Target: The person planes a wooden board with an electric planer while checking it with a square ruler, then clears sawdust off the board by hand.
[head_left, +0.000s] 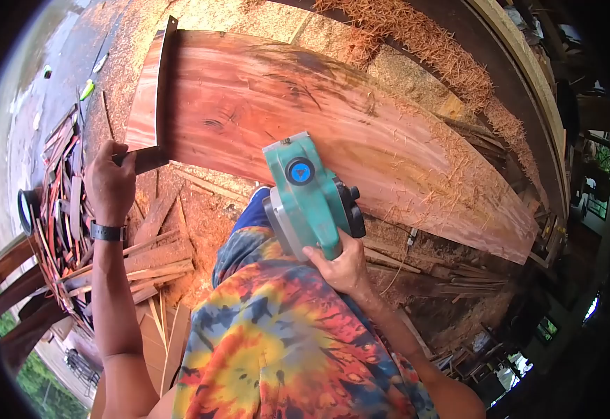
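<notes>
A broad reddish wooden slab [238,98] stretches across the view, with dark streaks and thin shavings on its surface. My left hand [111,183] is closed around the short arm of a dark metal carpenter's square [167,84]. The square's long arm lies across the slab near its left end. By its rear handle, a green electric planer [306,188] is in the grip of my right hand [343,269]. The planer is tilted over the slab's near edge, in front of my shirt. Whether its base touches the wood is hidden.
Orange shavings [403,31] heap along the far side, with pale sawdust around the slab. At the left, a bundle of thin wood offcuts [64,209] stands beside loose strips [148,269]. More scrap sticks [469,279] lie under the slab at the right.
</notes>
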{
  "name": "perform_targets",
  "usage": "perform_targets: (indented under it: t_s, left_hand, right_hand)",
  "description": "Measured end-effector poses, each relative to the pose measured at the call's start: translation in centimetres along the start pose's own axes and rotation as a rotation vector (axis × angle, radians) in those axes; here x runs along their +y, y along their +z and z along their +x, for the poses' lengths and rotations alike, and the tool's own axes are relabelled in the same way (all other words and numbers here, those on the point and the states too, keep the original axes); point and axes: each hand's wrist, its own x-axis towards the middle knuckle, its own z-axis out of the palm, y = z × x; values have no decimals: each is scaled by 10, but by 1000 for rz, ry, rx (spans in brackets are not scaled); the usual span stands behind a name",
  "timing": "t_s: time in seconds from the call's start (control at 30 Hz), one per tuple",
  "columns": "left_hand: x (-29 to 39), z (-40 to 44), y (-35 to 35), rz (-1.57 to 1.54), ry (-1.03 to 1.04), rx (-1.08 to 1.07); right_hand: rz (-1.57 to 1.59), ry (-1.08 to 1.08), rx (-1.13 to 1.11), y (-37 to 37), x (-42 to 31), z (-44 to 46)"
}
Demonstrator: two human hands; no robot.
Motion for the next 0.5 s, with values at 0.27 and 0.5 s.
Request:
perform_targets:
  t_s: [0.27, 0.5]
  left_hand:
    - [-8, 0, 1, -48, -5, 0]
    - [-2, -1, -8, -82, 18, -58]
  right_hand:
    - [-127, -181, 137, 1, -54, 124]
    - [22, -269, 211, -16, -90, 289]
